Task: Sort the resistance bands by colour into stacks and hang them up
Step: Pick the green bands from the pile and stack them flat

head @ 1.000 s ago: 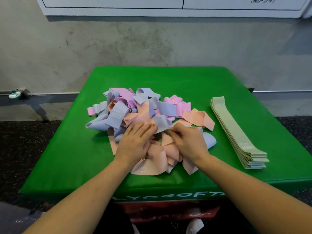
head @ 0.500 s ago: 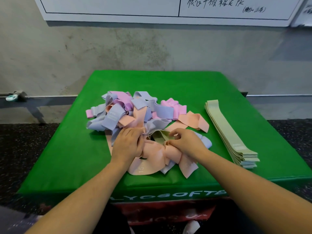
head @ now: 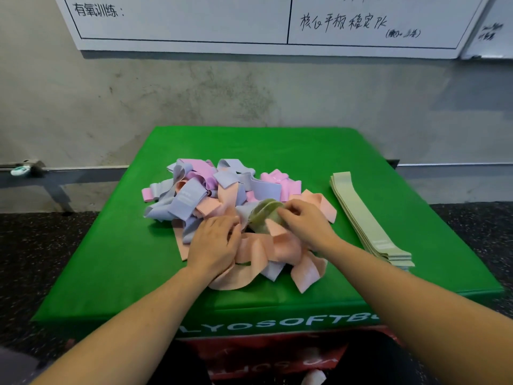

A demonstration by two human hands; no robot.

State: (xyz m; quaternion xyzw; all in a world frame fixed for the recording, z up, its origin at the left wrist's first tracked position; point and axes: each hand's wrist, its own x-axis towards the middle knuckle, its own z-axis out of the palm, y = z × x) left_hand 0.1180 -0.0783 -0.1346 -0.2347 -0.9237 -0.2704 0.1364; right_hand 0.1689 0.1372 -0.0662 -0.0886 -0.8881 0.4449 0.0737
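Probably a gym: training whiteboard (head: pixel 249 20), green plyo box (head: pixel 116 268), speckled rubber floor (head: pixel 41 245).

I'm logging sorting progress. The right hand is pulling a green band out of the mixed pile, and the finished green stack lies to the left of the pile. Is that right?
Not quite. The head view shows the green stack lying to the right of the pile, not the left. The rest holds: the right hand pinches a green band rising out of the pile.
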